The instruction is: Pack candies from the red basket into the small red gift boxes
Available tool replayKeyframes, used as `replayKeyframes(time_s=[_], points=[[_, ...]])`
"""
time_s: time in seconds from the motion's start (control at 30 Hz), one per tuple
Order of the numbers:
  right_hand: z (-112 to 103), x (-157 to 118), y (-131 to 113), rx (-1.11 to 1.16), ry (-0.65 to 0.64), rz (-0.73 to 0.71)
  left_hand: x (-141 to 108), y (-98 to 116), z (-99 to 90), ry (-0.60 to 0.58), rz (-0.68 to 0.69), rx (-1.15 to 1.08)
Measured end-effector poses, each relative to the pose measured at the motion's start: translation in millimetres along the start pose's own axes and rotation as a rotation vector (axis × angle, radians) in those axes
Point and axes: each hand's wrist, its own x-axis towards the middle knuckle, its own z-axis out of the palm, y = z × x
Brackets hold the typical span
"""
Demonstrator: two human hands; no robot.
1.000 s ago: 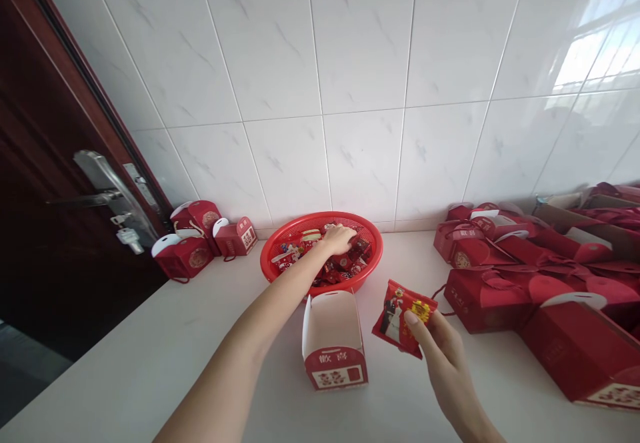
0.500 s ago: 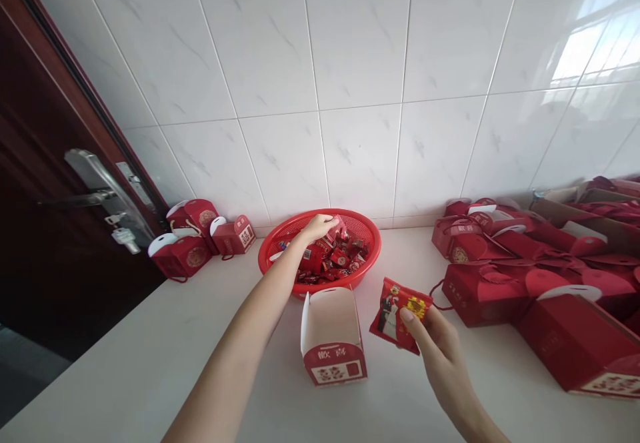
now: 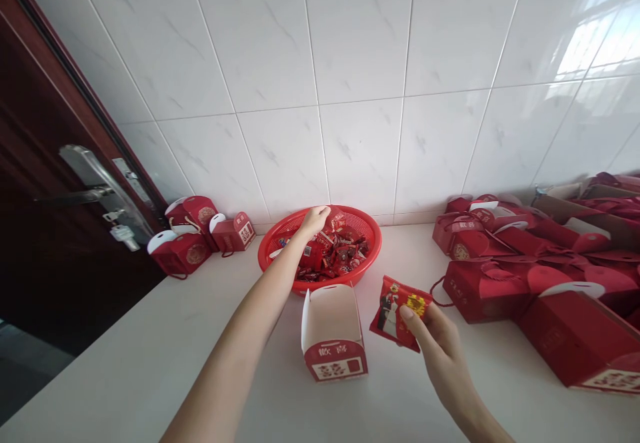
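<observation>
In my right hand [image 3: 437, 336] a red wrapped packet [image 3: 400, 313] is pinched under the thumb; its front carries a picture of a couple and yellow lettering. My left hand [image 3: 315, 222] is closed over the red plastic basket [image 3: 369, 266], its fingertips pinching a shiny red candy packet [image 3: 337, 216]. Many small wrapped candies [image 3: 345, 253], mostly red, fill that basket. Between my forearms, just in front of the basket, stands an open-topped red gift box [image 3: 336, 360] with a white inside; the part of it I can see into looks bare.
Several closed red gift boxes [image 3: 487, 290] are crowded together on the right of the white table [image 3: 200, 336]. More red boxes [image 3: 187, 253] sit at the back left near a dark door [image 3: 55, 183] with keys in its lock. A tiled wall [image 3: 360, 150] rises behind.
My left hand has risen slightly at the back of the basket, with the candy packet at its fingertips. The right hand keeps its packet in nearly the same place.
</observation>
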Motion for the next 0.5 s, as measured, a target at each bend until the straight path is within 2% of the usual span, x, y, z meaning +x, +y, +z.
replayKeyframes(time_s=[0.27, 0.33, 0.5], points=[[0.1, -0.4, 0.1, -0.009, -0.001, 0.009, -6.0, 3.6, -3.7, 0.117, -0.034, 0.159], [0.0, -0.6, 0.0, -0.010, -0.001, 0.005, -5.8, 2.0, -3.8, 0.089, -0.054, 0.193], [-0.2, -0.3, 0.1, -0.012, -0.002, -0.006, -4.4, -2.3, 0.0, -0.066, -0.047, 0.251]])
